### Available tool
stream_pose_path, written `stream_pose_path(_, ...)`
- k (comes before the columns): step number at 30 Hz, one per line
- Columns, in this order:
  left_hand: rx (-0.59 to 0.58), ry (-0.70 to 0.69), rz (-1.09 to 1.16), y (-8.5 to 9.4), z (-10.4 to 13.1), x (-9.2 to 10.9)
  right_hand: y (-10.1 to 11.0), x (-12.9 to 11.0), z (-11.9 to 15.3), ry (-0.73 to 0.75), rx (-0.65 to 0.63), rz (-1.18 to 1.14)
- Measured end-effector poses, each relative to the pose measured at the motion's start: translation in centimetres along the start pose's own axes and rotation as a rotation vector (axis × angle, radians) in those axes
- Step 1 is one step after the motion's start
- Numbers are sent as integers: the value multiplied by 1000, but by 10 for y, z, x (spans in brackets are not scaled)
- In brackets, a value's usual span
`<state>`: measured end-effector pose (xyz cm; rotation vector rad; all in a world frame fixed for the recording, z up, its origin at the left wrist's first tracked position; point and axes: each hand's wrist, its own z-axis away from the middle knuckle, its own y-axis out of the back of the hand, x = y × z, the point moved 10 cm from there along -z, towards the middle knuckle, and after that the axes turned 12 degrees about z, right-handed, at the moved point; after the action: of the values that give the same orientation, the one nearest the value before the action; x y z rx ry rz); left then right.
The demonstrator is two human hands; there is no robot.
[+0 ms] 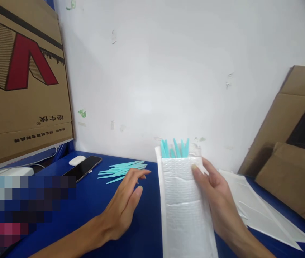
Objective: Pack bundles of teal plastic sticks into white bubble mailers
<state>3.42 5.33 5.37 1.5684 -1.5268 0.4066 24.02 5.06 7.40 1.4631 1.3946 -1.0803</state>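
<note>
Several slim, pointed turquoise sticks stand in the open mouth of a long, white padded envelope, their tips poking above its front edge. I hold that envelope nearly upright in front of me, its opening at the top. My right hand grips its right edge, thumb pressed on the front face and the other fingers partly hidden behind.

To the left, a loose pile of turquoise sticks lies on the blue tabletop. My left hand is at the pile's near edge, fingers loosely extended, thumb apart, nothing visibly in its grasp; I can't tell whether a fingertip touches a stick.

I judge the work partway along: some sticks are inside, the pile is outside, and the mouth is unsealed. How many sit deeper in the envelope I can't see.

Beyond the pile lie a dark, flat phone and a small, rounded white case. On my right, flat white packets lie beside folded brown cardboard.
</note>
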Motion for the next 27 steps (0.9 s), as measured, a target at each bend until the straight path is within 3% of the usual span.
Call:
stream_pose_path(3,-74,-80,55,-8,4,10,0,-14,-3,66,50,-21)
stream_pose_path(7,-121,-196,48,-10,10,26,-6,-10,-2,70,65,-54)
stream_pose_path(12,-141,-116,-39,-16,11,20,-9,-4,4,74,111,-66)
stream_pose_path(16,-166,-112,23,-25,13,22,-21,0,5,27,50,-55)
stream_pose_path(22,-147,152,258,-31,10,-4,-29,26,4,-90,-39,-5)
stream_pose_path(27,-32,426,561,-27,1,-51,-50,60,14,-195,-185,-51)
